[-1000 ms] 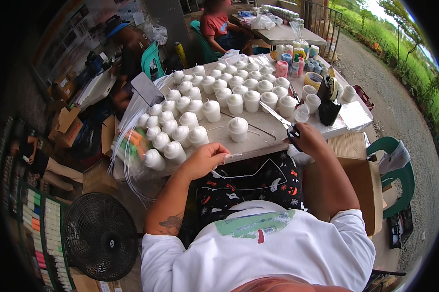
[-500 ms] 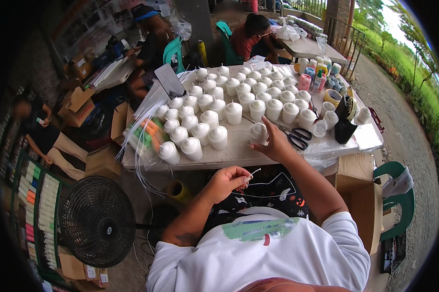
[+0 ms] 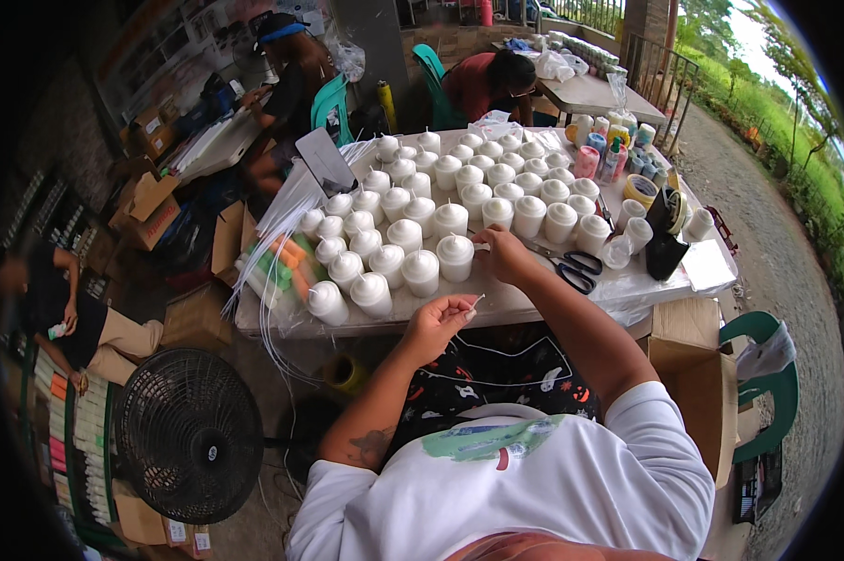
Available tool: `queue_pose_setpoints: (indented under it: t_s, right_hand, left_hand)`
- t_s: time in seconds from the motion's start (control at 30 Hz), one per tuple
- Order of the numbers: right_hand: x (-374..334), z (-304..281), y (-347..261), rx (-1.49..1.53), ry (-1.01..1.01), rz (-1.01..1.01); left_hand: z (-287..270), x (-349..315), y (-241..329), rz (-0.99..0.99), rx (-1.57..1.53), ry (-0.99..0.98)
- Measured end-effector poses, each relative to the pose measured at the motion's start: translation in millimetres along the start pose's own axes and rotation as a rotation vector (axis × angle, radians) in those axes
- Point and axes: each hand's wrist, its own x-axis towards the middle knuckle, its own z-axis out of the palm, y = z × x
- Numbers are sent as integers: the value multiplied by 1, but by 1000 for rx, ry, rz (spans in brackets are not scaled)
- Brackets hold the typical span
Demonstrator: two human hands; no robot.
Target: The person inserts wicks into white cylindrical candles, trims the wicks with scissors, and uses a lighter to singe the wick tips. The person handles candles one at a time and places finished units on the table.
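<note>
My left hand (image 3: pixel 441 325) is closed in a pinch on a thin white wick (image 3: pixel 479 303), whose end sticks up past the fingertips. It is above my lap, just off the table's front edge. My right hand (image 3: pixel 506 256) is over the table, its fingertips close to the right side of a white candle (image 3: pixel 455 259). The fingers are apart and partly hidden; whether they touch the candle I cannot tell. That candle stands upright at the front of several rows of white pillar candles (image 3: pixel 405 235), many with wicks poking up.
Scissors (image 3: pixel 576 268) with black handles lie right of my right hand. Long white wicks (image 3: pixel 274 234) hang over the table's left end. A phone or tablet (image 3: pixel 325 161) stands behind the candles. A black fan (image 3: pixel 189 435) is at left, an open carton (image 3: pixel 688 365) at right. Other people sit nearby.
The white candle by my right hand has moved left, beside the front rows. My right hand has shifted slightly left. My left hand has risen a little, still pinching the wick.
</note>
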Motion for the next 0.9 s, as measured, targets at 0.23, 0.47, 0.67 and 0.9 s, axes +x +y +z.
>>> queue_pose_setpoints:
  t_s: [0.23,0.47,0.67,0.9]
  right_hand:
    - [12,28,23,-290,-51,-49]
    - [-76,-71,-17,-211,48,112]
    - [-149,-51,-45,1007,-115,150]
    - [-169,-59,-76,911,-24,300]
  left_hand:
    - [-18,37,-30,8,-29,117]
    - [8,28,-4,-60,-72,144]
    - [78,22,22,187,-314,18]
    - [86,17,49,65,-463,-17]
